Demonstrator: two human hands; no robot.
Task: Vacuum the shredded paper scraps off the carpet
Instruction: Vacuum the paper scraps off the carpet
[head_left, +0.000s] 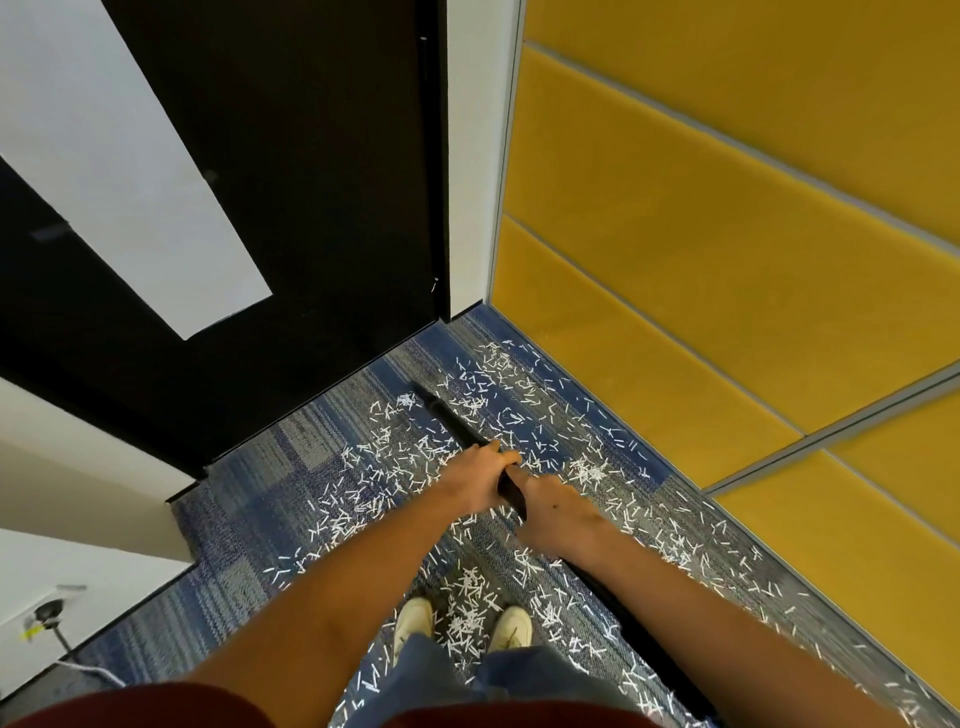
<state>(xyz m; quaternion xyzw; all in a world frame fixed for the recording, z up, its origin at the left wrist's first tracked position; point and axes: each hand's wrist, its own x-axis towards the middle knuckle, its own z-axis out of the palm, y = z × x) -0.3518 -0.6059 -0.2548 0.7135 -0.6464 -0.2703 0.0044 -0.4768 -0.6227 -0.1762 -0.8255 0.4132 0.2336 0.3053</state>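
paper scraps (589, 472) litter the carpet (234, 519) from bottom centre to the corner above centre; little looks cleared, nearly all is left. the black vacuum wand (452, 421), mid-frame, slants from lower right to upper left, tip toward the door (311, 156). left hand (483, 475) and right hand (558, 514) both wrap it.

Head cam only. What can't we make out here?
- Vacuum body: head view, out of frame; the black tube passes under the right forearm toward the bottom edge.
- Wand tip: too small and dark to tell whether it touches the carpet.
- Wand grip: covered by the left hand and right hand.
- Wall socket: blurred near the left edge.
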